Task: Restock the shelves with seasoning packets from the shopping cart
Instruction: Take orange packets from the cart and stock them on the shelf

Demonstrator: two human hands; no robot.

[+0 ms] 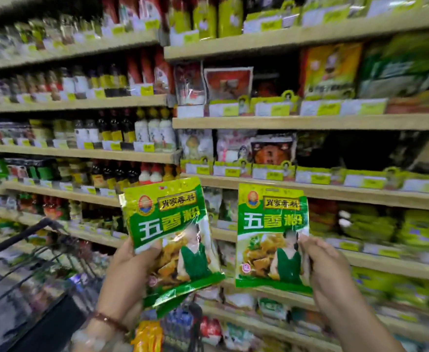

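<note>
I hold up two green and yellow seasoning packets in front of the shelves. My left hand grips the left packet by its lower left side; at least one more packet edge shows behind it. My right hand pinches the right packet at its right edge. Both packets face me, upright, the left one tilted a little. The shopping cart stands at the lower left, its black handle and wire basket blurred.
Wooden shelves fill the view. Sauce bottles line the left bay; bagged seasonings and green packets fill the right bay. A dark gap shows on the middle right shelf. More packets lie low at centre.
</note>
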